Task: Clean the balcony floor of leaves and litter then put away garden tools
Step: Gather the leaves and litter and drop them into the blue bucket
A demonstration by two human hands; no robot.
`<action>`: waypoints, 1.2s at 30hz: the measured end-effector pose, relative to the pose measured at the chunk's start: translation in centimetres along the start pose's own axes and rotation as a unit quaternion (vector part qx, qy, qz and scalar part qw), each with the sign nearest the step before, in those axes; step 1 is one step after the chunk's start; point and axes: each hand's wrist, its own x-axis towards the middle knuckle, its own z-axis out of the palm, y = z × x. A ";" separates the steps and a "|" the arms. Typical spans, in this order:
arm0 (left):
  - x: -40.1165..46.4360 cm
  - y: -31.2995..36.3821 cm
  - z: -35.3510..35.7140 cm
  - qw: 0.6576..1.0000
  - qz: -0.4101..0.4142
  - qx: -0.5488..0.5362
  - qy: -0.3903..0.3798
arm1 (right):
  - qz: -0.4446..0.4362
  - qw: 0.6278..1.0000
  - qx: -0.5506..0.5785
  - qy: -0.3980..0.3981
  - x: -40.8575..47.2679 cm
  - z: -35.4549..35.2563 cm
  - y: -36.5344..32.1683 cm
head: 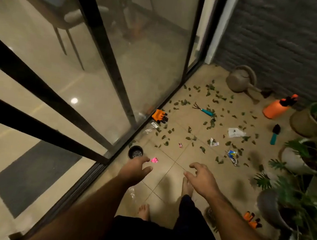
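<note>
Green leaves lie scattered over the beige tiled balcony floor, mixed with litter: a white wrapper, a crumpled wrapper, a blue and yellow packet and a pink scrap. Garden tools lie about: a teal hand rake, a teal trowel, an orange glove, an orange sprayer and a watering can. My left hand and my right hand hover above the floor, fingers loosely spread, holding nothing.
A glass sliding door with black frames runs along the left. A grey brick wall closes the far end. Potted plants line the right side. A small black pot stands by the door track. Another orange glove lies near my feet.
</note>
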 end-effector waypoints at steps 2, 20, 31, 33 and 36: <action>1.7 0.3 -0.2 0.998 -0.044 -0.030 0.022 | -0.024 0.999 -0.008 -0.025 3.4 -0.7 -0.4; 30.3 -10.1 11.2 0.973 -0.179 -0.131 0.059 | -0.093 0.983 -0.035 -0.152 37.0 14.1 -0.1; 51.0 -23.6 20.5 0.979 -0.111 -0.113 0.131 | -0.143 0.981 -0.052 -0.122 56.5 33.0 7.6; 52.8 -27.1 20.0 0.974 -0.113 -0.105 0.168 | -0.175 0.977 -0.074 -0.101 59.5 35.3 7.5; 53.8 -32.4 19.6 0.953 -0.148 -0.136 0.228 | -0.227 0.967 -0.090 -0.075 62.8 38.7 6.5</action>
